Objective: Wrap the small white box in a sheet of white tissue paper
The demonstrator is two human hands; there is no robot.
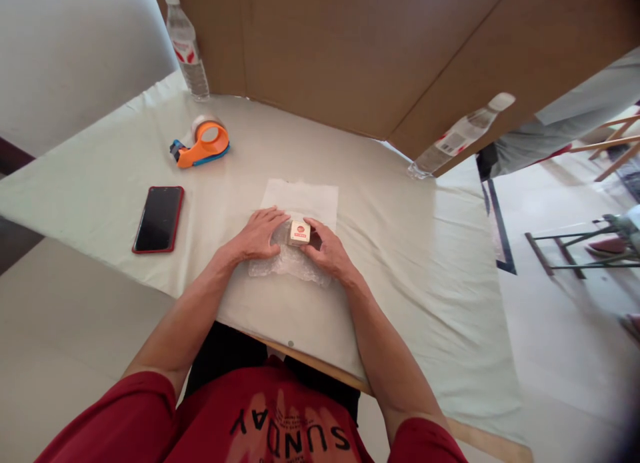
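Observation:
A small pale box (300, 232) with a red print on top sits on clear bubble wrap (290, 264) near the front of the table. My right hand (326, 248) grips its right side between thumb and fingers. On the other side, my left hand (261, 234) is curved with thumb and fingers apart, just left of the box and over the wrap. A white sheet of paper (305, 196) lies flat beyond the hands, partly covered by them and the wrap.
An orange and blue tape dispenser (207, 143) and a red-cased phone (159, 219) lie to the left on the cloth-covered table (400, 270). Two water bottles, one left (187, 50) and one right (460, 140), stand before a tall cardboard panel (325, 50).

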